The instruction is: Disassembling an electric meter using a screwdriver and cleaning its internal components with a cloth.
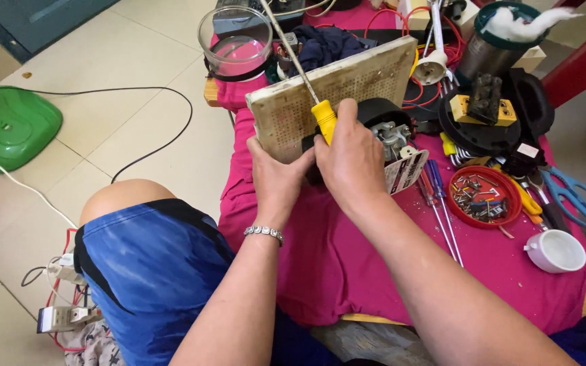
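My right hand [349,159] grips a yellow-handled screwdriver [323,119] whose long metal shaft [287,47] sticks up and away to the upper left. My left hand [276,177] holds the near edge of a cream perforated board [337,91] that stands tilted on the pink-covered table. Behind my right hand sits a black motor unit [389,129] with metal parts and a white label; both hands press close around it. A silver bracelet [264,232] circles my left wrist.
On the pink cloth [347,264] lie loose screwdrivers [439,203], a red dish of screws [485,196], blue-handled scissors [578,196] and a white cup [556,251]. A clear jar [234,41] and wires crowd the far end. A green lid [8,125] and cables lie on the floor.
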